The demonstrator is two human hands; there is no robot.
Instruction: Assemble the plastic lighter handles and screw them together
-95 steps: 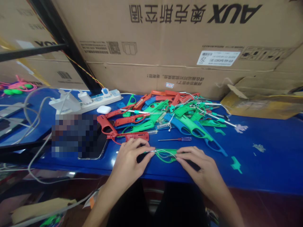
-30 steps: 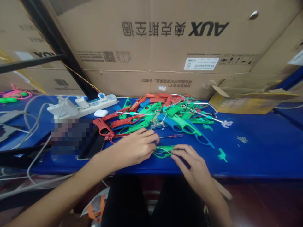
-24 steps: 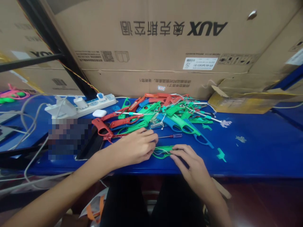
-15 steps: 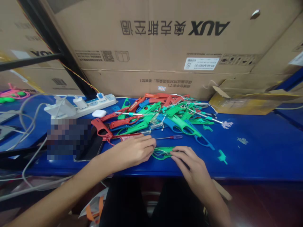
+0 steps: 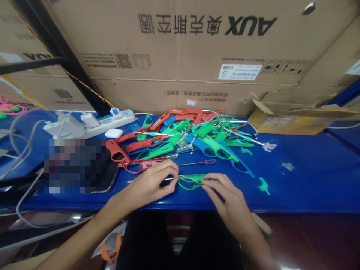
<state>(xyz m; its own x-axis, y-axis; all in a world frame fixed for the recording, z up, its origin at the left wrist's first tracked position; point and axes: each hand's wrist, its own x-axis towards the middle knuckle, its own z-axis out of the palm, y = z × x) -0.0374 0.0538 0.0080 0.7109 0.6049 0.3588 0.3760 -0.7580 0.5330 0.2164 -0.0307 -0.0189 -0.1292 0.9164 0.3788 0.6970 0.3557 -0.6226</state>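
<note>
A green lighter handle half (image 5: pixel 192 187) lies in front of me between my hands, its hollow side up and thin white wires running across it. My right hand (image 5: pixel 225 191) pinches the handle's right end with thumb and fingers. At the other end, my left hand (image 5: pixel 157 182) is closed with its fingertips together, on a thin metal rod (image 5: pixel 169 179) with wires. The rod's far end pokes out left of the hand; its tip at the fingers is hidden. Just behind lies a screwdriver (image 5: pixel 208 162) with a purple handle. A red handle half (image 5: pixel 140 165) is beside my left hand.
Red, green and blue lighter parts (image 5: pixel 180 131) are heaped behind my hands. Small green triggers (image 5: pixel 263 186) and a pile of tiny pieces (image 5: pixel 287 166) lie to the right. A power strip (image 5: pixel 109 122), a white case (image 5: pixel 114 133) and a tablet (image 5: pixel 111 176) are on the left.
My left hand has shifted slightly left and opened a gap between finger and thumb, showing the metal rod. The right hand stays on the green handle half. The view has tilted a little.
</note>
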